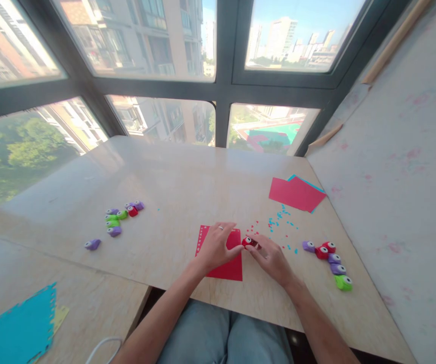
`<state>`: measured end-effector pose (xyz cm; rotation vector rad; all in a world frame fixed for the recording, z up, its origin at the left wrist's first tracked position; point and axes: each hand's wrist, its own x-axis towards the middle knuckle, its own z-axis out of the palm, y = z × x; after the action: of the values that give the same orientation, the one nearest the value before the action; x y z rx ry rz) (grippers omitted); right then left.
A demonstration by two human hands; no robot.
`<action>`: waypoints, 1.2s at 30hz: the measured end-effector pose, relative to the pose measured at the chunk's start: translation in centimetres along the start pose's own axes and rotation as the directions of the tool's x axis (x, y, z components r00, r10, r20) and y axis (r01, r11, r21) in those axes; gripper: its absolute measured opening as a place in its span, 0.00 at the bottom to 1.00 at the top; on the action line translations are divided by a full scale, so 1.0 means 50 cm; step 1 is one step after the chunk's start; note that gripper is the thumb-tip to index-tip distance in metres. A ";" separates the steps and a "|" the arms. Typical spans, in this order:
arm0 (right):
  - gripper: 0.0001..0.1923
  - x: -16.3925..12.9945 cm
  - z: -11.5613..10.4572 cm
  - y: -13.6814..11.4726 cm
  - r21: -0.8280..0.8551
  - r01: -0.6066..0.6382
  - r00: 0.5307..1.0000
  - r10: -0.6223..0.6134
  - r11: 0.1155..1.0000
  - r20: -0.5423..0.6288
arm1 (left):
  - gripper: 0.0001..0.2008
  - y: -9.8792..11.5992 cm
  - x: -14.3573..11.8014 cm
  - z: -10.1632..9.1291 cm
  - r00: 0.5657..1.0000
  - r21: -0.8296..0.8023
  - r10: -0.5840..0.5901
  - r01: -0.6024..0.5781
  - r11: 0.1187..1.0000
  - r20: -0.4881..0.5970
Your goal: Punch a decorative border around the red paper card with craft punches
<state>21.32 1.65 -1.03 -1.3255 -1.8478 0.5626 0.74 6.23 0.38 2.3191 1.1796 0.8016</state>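
A pale stone table (pixel 187 187) stands before tall windows. The left hand (pixel 215 247) lies flat, fingers spread, on a red sheet (pixel 228 268) at the near edge. The right hand (pixel 271 258) pinches a red punch (pixel 247 242) at the sheet's right edge (confetti (pixel 280 220) lies scattered just beyond).

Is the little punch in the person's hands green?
No, the small punch pinched by the right hand at the edge of the red paper is red; the left hand presses on the paper.
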 end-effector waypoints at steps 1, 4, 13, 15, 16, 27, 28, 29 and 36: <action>0.17 0.002 0.000 0.003 -0.009 -0.001 1.000 0.001 1.000 -0.018 | 0.27 -0.001 0.003 0.003 1.000 0.040 -0.024 0.024 0.999 -0.009; 0.16 0.010 -0.001 0.013 -0.037 -0.004 0.999 0.002 0.999 -0.050 | 0.23 0.002 0.006 0.014 0.996 0.133 -0.084 0.082 0.988 0.007; 0.17 0.021 0.008 0.053 -0.036 -0.004 0.996 0.001 0.999 -0.094 | 0.12 0.020 0.008 0.028 0.992 0.261 -0.127 0.119 0.958 0.012; 0.18 0.023 0.011 0.056 -0.017 0.000 0.993 -0.002 1.000 -0.116 | 0.12 0.017 0.008 0.029 0.993 0.277 -0.119 0.114 0.954 0.001; 0.18 0.024 0.012 0.056 -0.003 0.000 0.992 -0.001 1.000 -0.124 | 0.12 0.016 0.008 0.030 0.993 0.277 -0.114 0.112 0.954 -0.008; 0.21 0.029 0.000 0.011 0.680 -0.195 0.854 0.463 0.707 -0.237 | 0.09 -0.002 0.002 0.028 0.982 0.058 -0.102 0.112 0.992 -0.157; 0.21 0.028 0.003 0.003 0.720 -0.187 0.845 0.484 0.668 -0.229 | 0.08 -0.003 0.002 0.026 0.980 0.034 -0.104 0.111 0.993 -0.171; 0.21 0.026 0.007 -0.004 0.748 -0.186 0.836 0.502 0.638 -0.221 | 0.09 -0.005 0.001 0.023 0.977 0.006 -0.104 0.107 0.994 -0.186; 0.23 0.006 0.029 -0.029 0.822 -0.197 0.786 0.588 0.535 -0.194 | 0.26 -0.034 -0.001 0.013 0.939 -0.442 -0.152 0.000 0.897 -0.308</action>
<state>19.26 1.54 -0.75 -1.1195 -0.6993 1.0477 0.16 7.07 -1.14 1.8003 1.0763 1.3220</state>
